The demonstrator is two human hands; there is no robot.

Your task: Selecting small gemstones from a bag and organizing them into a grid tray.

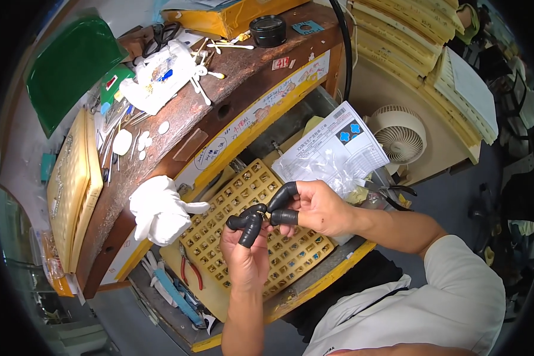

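My left hand (247,243) and my right hand (317,207) meet over a yellow tray (258,162). Black rubber cots cover several fingers of both. The fingertips of each are pinched together around a tiny gold-coloured piece (266,217), mostly hidden between them and too small to name. Beneath, the tray's many small square compartments hold tiny metallic pieces, some with blue on them. Red-handled pliers (191,273) lie at the tray's left, near my left wrist. A crumpled white glove (160,210) rests on the bench edge farther left.
A printed sheet (305,155) and a clear plastic bag (332,172) lie beyond my right hand, with dark-handled pliers (400,190) close by. Right of them stands a white fan (399,136). Yellow trays (397,41) are stacked behind. Cotton swabs (231,45) and a round black container (267,31) sit on the worn bench.
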